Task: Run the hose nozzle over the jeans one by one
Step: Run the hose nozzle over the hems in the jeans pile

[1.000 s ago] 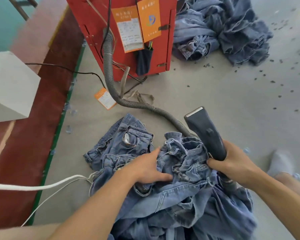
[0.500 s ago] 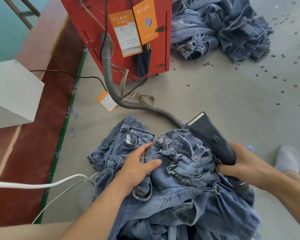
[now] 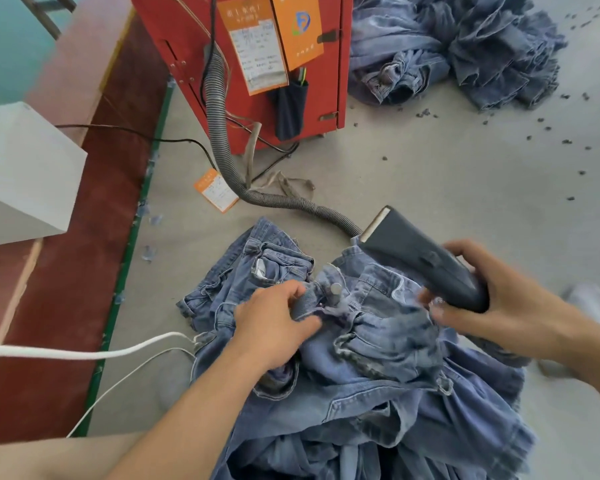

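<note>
Waistband of top jeans (image 3: 371, 327) being pinched by left hand (image 3: 274, 320), thumb and fingers curled into denim near metal button (image 3: 336, 289). Dark hose nozzle (image 3: 426, 261) being gripped by right hand (image 3: 492, 303), flat mouth tilting toward 11 o'clock above heap at 6 o'clock. Ribbed hose (image 3: 222, 147) being trailed across floor (image 3: 447, 188) to red machine (image 3: 243, 64) at 12 o'clock. Second denim pile (image 3: 465, 50) lying at 1 o'clock.

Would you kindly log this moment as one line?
left hand: pinches jeans waistband | right hand: grips hose nozzle | nozzle mouth raised off denim
</note>
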`<state>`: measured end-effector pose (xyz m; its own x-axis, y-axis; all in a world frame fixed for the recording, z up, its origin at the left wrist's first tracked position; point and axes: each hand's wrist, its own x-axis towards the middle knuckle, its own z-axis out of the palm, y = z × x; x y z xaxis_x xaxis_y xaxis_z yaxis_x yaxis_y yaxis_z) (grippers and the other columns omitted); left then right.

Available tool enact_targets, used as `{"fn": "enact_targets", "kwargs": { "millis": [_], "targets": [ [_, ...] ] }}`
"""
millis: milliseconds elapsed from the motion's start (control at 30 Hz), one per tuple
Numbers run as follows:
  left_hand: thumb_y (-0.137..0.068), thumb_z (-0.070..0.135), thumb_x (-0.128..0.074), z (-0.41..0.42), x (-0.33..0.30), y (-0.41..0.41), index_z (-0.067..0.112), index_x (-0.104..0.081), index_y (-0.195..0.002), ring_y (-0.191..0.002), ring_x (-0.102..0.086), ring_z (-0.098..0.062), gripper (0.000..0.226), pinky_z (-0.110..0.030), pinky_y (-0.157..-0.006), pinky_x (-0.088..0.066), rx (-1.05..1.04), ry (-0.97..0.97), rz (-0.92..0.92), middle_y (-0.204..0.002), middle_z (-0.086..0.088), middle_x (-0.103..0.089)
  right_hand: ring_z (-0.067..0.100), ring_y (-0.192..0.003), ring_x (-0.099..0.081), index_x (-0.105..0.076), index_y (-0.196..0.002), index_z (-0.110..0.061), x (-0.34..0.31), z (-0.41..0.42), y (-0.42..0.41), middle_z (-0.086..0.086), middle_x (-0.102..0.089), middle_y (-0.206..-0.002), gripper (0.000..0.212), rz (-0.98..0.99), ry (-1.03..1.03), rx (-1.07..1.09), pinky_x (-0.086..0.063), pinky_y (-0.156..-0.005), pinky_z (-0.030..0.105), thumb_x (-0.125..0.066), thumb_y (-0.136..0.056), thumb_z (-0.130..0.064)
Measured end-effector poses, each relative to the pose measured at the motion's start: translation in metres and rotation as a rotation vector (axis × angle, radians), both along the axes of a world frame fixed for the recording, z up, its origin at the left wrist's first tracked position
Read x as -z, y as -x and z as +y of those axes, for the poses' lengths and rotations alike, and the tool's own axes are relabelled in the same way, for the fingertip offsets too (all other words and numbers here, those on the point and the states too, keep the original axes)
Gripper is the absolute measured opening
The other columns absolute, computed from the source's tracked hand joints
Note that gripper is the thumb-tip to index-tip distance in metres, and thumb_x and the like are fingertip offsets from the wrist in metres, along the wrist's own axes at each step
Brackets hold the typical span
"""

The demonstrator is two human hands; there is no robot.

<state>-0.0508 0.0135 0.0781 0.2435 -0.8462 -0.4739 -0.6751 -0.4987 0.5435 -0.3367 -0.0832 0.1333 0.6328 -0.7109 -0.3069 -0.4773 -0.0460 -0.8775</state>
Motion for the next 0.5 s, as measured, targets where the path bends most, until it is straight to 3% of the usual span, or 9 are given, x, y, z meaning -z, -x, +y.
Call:
{"fn": "enact_targets", "kwargs": {
  "millis": [33,100,167,233,300,367,433,500],
  "targets": [
    [-0.088,0.038,-0.075,0.002,-0.002,-0.001,0.031,-0.061,-0.102,-0.105,-0.061,-0.021,0.021,-0.043,-0.095,-0.046,0.018,0.02,-0.096,-0.102,0.01,-0.068,0.016,-0.071,-0.073,-0.051,-0.122,-0.045,-0.001,0.002,-0.001,-0.001,-0.079,-0.102,0.05,0.012,-0.019,-0.052,-0.056,-0.056,0.027,-0.078,-0.089,-0.018],
    [-0.095,0.023,-0.067,0.003,-0.004,0.001,0.028,-0.058,-0.124,-0.108,-0.06,-0.025,0.031,-0.041,-0.088,-0.047,-0.038,0.04,-0.146,-0.116,0.003,-0.067,0.021,-0.073,-0.072,-0.052,-0.127,-0.037,0.001,0.007,-0.003,0.002,-0.077,-0.096,0.05,0.052,-0.012,-0.139,-0.057,-0.061,0.038,-0.078,-0.091,-0.013],
    [-0.095,0.008,-0.057,0.003,-0.006,0.007,0.026,-0.051,-0.136,-0.099,-0.062,-0.023,0.045,-0.038,-0.073,-0.046,-0.129,0.014,-0.068,-0.114,0.0,-0.066,0.03,-0.067,-0.066,-0.055,-0.123,-0.037,0.005,0.01,-0.005,0.004,-0.07,-0.087,0.046,0.089,-0.026,-0.188,-0.054,-0.059,0.046,-0.078,-0.09,-0.016],
    [-0.088,0.005,-0.049,0.002,-0.007,0.014,0.025,-0.051,-0.132,-0.087,-0.061,-0.019,0.048,-0.036,-0.069,-0.043,-0.302,-0.046,0.165,-0.102,0.001,-0.065,0.028,-0.065,-0.06,-0.057,-0.115,-0.041,0.008,0.013,-0.006,0.004,-0.063,-0.083,0.042,0.117,-0.022,-0.227,-0.051,-0.059,0.041,-0.078,-0.089,-0.016],
    [-0.074,0.026,-0.054,0.005,-0.01,0.017,0.019,-0.058,-0.11,-0.085,-0.058,-0.021,0.036,-0.04,-0.076,-0.044,-0.511,-0.065,0.481,-0.102,-0.005,-0.063,0.021,-0.065,-0.059,-0.055,-0.115,-0.041,0.012,0.017,-0.007,0.003,-0.063,-0.085,0.042,0.126,-0.03,-0.266,-0.049,-0.062,0.039,-0.076,-0.089,-0.015],
    [-0.066,0.062,-0.062,0.006,-0.012,0.022,0.022,-0.063,-0.099,-0.1,-0.061,-0.024,0.052,-0.048,-0.093,-0.047,-0.59,-0.099,0.61,-0.113,-0.006,-0.065,0.018,-0.065,-0.058,-0.054,-0.118,-0.041,0.013,0.021,-0.008,0.003,-0.063,-0.086,0.043,0.122,-0.042,-0.287,-0.048,-0.062,0.036,-0.075,-0.09,-0.016],
    [-0.056,0.088,-0.064,0.01,-0.013,0.024,0.031,-0.068,-0.111,-0.11,-0.064,-0.017,0.079,-0.05,-0.102,-0.048,-0.576,-0.092,0.496,-0.118,0.008,-0.07,0.012,-0.063,-0.058,-0.054,-0.119,-0.041,0.012,0.024,-0.009,0.0,-0.063,-0.085,0.043,0.108,-0.047,-0.292,-0.047,-0.059,0.028,-0.075,-0.09,-0.016],
    [-0.059,0.069,-0.076,0.013,-0.009,0.023,0.031,-0.066,-0.105,-0.096,-0.07,-0.014,0.061,-0.045,-0.088,-0.056,-0.583,-0.031,0.37,-0.105,0.008,-0.075,0.011,-0.063,-0.058,-0.054,-0.118,-0.041,0.011,0.024,-0.009,0.0,-0.062,-0.084,0.043,0.102,-0.048,-0.287,-0.046,-0.058,0.025,-0.076,-0.09,-0.017]
  ]
}}
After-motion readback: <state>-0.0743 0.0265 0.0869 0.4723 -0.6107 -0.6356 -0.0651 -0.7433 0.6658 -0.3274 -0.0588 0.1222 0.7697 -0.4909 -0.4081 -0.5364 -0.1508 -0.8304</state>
